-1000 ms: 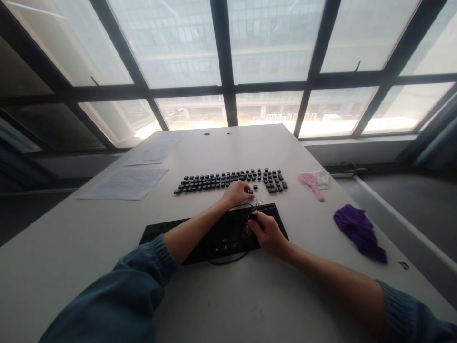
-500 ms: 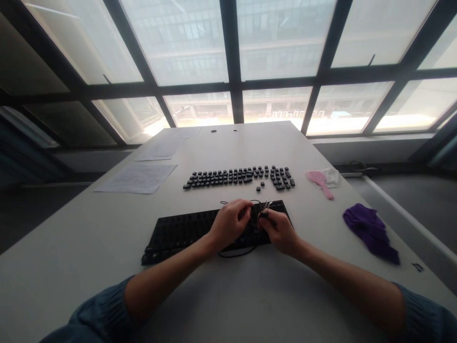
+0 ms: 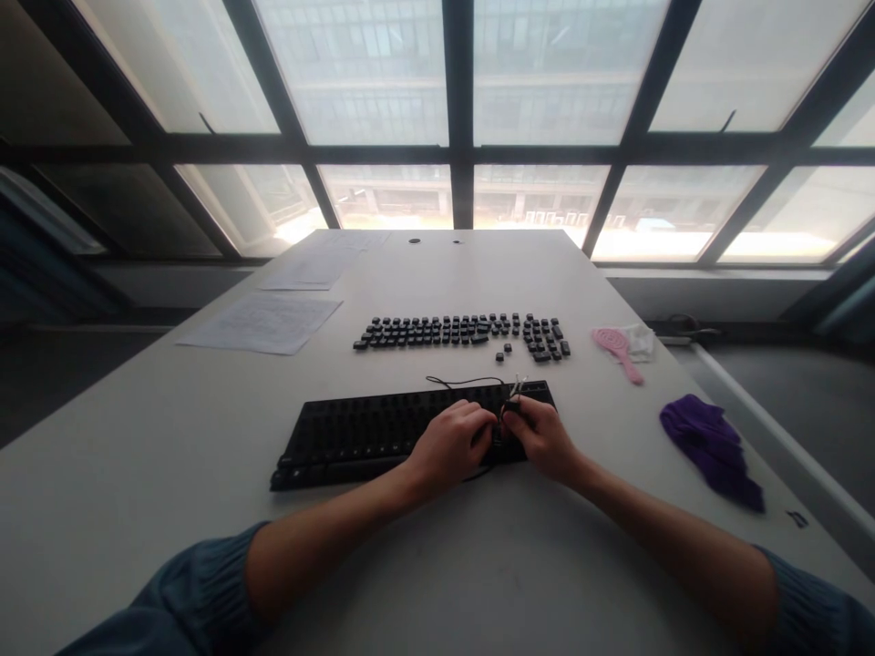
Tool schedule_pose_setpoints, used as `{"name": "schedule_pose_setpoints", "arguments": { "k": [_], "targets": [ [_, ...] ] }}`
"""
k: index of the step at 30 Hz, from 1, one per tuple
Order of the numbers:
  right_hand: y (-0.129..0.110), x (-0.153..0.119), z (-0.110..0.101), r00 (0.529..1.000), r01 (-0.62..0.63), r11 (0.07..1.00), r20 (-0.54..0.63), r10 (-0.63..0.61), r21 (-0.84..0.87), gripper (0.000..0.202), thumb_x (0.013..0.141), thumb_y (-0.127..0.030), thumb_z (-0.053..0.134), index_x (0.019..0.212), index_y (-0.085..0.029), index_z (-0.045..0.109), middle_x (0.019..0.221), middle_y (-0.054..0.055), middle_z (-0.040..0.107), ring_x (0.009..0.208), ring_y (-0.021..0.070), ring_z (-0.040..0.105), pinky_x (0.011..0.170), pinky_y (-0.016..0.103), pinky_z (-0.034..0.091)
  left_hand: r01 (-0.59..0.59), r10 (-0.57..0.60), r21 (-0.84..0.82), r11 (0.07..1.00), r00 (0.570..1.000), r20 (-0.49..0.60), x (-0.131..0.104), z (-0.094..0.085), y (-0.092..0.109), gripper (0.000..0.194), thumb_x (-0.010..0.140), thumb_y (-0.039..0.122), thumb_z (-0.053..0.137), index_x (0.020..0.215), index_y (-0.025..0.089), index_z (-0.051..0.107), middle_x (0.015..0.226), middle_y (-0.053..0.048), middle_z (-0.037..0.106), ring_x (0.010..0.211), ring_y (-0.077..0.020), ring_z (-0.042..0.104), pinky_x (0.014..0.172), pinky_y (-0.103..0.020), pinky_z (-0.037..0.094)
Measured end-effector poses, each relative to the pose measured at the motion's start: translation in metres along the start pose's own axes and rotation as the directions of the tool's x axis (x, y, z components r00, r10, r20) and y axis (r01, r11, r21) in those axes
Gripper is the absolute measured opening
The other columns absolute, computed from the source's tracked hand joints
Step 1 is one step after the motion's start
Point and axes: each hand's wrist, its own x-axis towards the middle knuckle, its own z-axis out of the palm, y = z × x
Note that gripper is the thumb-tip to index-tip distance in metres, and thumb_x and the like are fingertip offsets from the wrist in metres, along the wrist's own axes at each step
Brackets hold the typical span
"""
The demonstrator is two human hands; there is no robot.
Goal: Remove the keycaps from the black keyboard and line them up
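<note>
A black keyboard lies slightly slanted on the white table, its key field largely bare of caps. Over its right part, my right hand is closed on what looks like a wire keycap puller, metal wires pointing up and a dark piece at the fingertips. Close beside it, my left hand is closed, fingertips bent down at the keyboard; whatever they hold is hidden. Beyond the keyboard, black keycaps stand in rows, with two loose ones nearer me.
A pink hairbrush rests on a white wrapper at the right. Nearer lies a purple cloth, with a small dark item by the table edge. Paper sheets lie at the left. A thin cable loops behind the keyboard.
My left hand has moved right and down, closer to my right hand and the keyboard. The right hand still holds the puller, wires up. The view has shifted slightly.
</note>
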Motion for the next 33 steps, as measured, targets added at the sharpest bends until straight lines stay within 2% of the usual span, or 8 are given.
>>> {"name": "schedule_pose_setpoints", "arguments": {
  "k": [2, 8, 11, 19, 28, 33],
  "targets": [
    [-0.0001, -0.0002, -0.0001, 0.999, 0.016, 1.0, 0.039, -0.015, -0.018, 0.025, 0.094, -0.027, 0.054, 0.07, -0.018, 0.055, 0.065, -0.001, 0.054, 0.059, 0.013, 0.047, 0.056, 0.025, 0.037, 0.002, -0.002, -0.004, 1.0, 1.0, 0.001, 0.0004, -0.0002, 0.0004, 0.014, 0.091, 0.017, 0.052, 0.089, 0.02, 0.065, 0.084, -0.004, 0.065, 0.084, -0.0194, 0.057, 0.078, -0.032, 0.046],
    [0.0009, -0.0004, -0.0012, 0.999, 0.02, 1.0, 0.044, -0.02, -0.006, 0.024, 0.095, -0.024, 0.051, 0.072, -0.017, 0.055, 0.067, 0.0, 0.056, 0.061, 0.0131, 0.05, 0.06, 0.025, 0.039, 0.012, -0.012, -0.025, 1.0, 1.0, -0.006, 0.0011, -0.001, 0.0003, 0.014, 0.091, 0.017, 0.052, 0.092, 0.019, 0.066, 0.086, -0.004, 0.066, 0.086, -0.0194, 0.058, 0.079, -0.031, 0.046],
    [0.0007, 0.0002, -0.0029, 0.994, 0.039, 0.999, 0.098, -0.037, -0.022, 0.023, 0.094, -0.023, 0.053, 0.073, -0.017, 0.053, 0.067, -0.001, 0.055, 0.061, 0.0126, 0.048, 0.059, 0.024, 0.038, 0.012, -0.012, -0.02, 1.0, 1.0, -0.009, 0.0007, 0.0003, -0.0006, 0.014, 0.091, 0.017, 0.052, 0.092, 0.019, 0.066, 0.086, -0.004, 0.066, 0.086, -0.0193, 0.058, 0.078, -0.031, 0.046],
    [-0.0049, 0.0002, -0.0058, 0.966, 0.184, 0.98, 0.2, -0.167, -0.075, 0.015, 0.094, -0.021, 0.053, 0.08, -0.018, 0.057, 0.076, 0.002, 0.058, 0.069, 0.0156, 0.05, 0.067, 0.028, 0.041, 0.012, -0.012, -0.027, 1.0, 1.0, -0.001, -0.0005, 0.0, -0.0008, 0.014, 0.088, 0.014, 0.053, 0.092, 0.019, 0.065, 0.087, -0.004, 0.066, 0.086, -0.0199, 0.058, 0.08, -0.032, 0.046],
    [-0.0079, 0.0, -0.0053, 0.969, 0.148, 0.979, 0.219, -0.114, -0.144, 0.019, 0.096, -0.023, 0.052, 0.078, -0.017, 0.056, 0.074, 0.002, 0.058, 0.068, 0.0157, 0.051, 0.066, 0.028, 0.041, 0.027, -0.027, -0.027, 0.999, 1.0, 0.014, -0.0001, -0.0013, -0.0007, 0.02, 0.084, 0.009, 0.05, 0.093, 0.019, 0.065, 0.09, -0.005, 0.067, 0.089, -0.0204, 0.058, 0.083, -0.032, 0.047],
    [-0.001, -0.003, -0.0053, 0.95, 0.247, 0.958, 0.232, -0.209, -0.146, 0.017, 0.095, -0.022, 0.052, 0.08, -0.018, 0.058, 0.076, 0.004, 0.059, 0.071, 0.0171, 0.053, 0.068, 0.03, 0.043, 0.009, -0.009, -0.013, 1.0, 1.0, 0.02, 0.0, -0.0048, 0.0027, 0.019, 0.081, 0.009, 0.052, 0.091, 0.019, 0.065, 0.088, -0.004, 0.067, 0.087, -0.0202, 0.058, 0.082, -0.032, 0.047]
  ]
}}
